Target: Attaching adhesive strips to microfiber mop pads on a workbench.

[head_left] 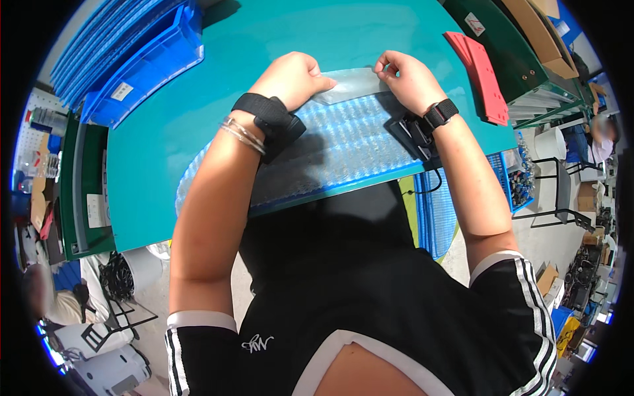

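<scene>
A clear plastic film [356,84], perhaps a flat bag, stretches between my two hands over the table. My left hand [290,78] is closed at the film's left end, its thumb lying along the edge and its other fingers curled out of sight. At the upper right corner, my right hand [408,80] pinches the film between thumb and fingertips. Beneath the film and my wrists lies a translucent, ribbed sheet with a blue edge [343,148], which looks like bubble wrap. It reaches the table's near edge.
The green table [148,175] holds blue plastic bins [148,69] at the far left and flat red pieces with holes [481,79] at the right. A dark green cabinet [515,49] stands behind these. More blue-edged sheets [436,214] hang below the table edge. People sit at both sides.
</scene>
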Tool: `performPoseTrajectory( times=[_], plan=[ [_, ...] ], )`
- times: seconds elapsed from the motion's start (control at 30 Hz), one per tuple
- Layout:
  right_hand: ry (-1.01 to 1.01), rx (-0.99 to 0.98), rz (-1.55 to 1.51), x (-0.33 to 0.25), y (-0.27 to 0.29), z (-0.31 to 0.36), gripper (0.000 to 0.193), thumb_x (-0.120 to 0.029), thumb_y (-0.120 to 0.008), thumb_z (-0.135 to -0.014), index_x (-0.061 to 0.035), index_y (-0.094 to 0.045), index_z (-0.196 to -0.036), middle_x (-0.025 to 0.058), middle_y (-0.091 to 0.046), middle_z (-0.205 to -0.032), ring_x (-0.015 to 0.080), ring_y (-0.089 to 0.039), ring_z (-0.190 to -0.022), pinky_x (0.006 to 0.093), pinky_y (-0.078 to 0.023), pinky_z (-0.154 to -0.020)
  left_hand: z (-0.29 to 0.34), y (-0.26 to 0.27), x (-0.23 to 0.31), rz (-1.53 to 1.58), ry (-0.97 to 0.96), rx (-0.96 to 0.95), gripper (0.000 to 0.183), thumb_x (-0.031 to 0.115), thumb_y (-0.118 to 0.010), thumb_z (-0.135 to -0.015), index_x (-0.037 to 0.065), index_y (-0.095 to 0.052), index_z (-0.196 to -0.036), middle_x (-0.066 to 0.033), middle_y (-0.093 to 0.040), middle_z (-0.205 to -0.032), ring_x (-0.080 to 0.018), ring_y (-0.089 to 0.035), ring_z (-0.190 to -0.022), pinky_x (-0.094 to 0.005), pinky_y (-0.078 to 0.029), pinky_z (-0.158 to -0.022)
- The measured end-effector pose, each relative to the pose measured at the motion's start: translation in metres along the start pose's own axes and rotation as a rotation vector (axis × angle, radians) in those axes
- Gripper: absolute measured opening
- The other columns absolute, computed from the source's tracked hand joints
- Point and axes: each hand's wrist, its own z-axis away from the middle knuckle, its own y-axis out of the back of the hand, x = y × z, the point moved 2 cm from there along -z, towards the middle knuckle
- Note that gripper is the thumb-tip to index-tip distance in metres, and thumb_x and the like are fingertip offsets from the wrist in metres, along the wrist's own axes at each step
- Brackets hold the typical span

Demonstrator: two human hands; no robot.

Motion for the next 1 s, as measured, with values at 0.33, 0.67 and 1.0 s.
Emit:
performPoseTrajectory(
  times=[0.33,0.67,1.0],
  plan=[
    [0.026,-0.128,-0.112,0.016,-0.022,-0.004,0.010,-0.010,-0.060,-0.088,-0.0054,-0.067,-0.095,0.0070,-0.069,-0.083,0.0198,-0.064,-0.077,0.0335,-0.051,-0.074,0.002,-0.013,-0.014,-0.110,-0.052,-0.010,0.037,0.023,-0.082,-0.075,0.003,-0.053,-0.064,-0.0062,-0.053,-0.059,-0.0157,-0.049,-0.057,-0.0332,-0.044,-0.057],
    [0.118,-0.054,0.035,0.005,-0.022,-0.003,0.011,-0.009,-0.061,-0.088,-0.0060,-0.065,-0.098,0.0082,-0.066,-0.080,0.0215,-0.062,-0.073,0.0330,-0.049,-0.069,0.003,-0.013,-0.013,-0.169,-0.027,0.004,0.034,0.027,-0.082,-0.071,0.000,-0.061,-0.073,-0.0171,-0.065,-0.071,-0.0318,-0.065,-0.071,-0.0396,-0.052,-0.069],
    [0.302,0.038,0.162,-0.040,-0.025,0.002,0.012,-0.013,-0.059,-0.087,-0.0115,-0.065,-0.098,0.0139,-0.065,-0.090,0.0342,-0.064,-0.089,0.0427,-0.051,-0.078,0.026,0.029,-0.035,0.002,0.067,0.049,0.036,0.026,-0.083,-0.070,0.000,-0.059,-0.065,-0.0123,-0.060,-0.060,-0.0213,-0.056,-0.057,-0.0365,-0.048,-0.059]
  ],
)
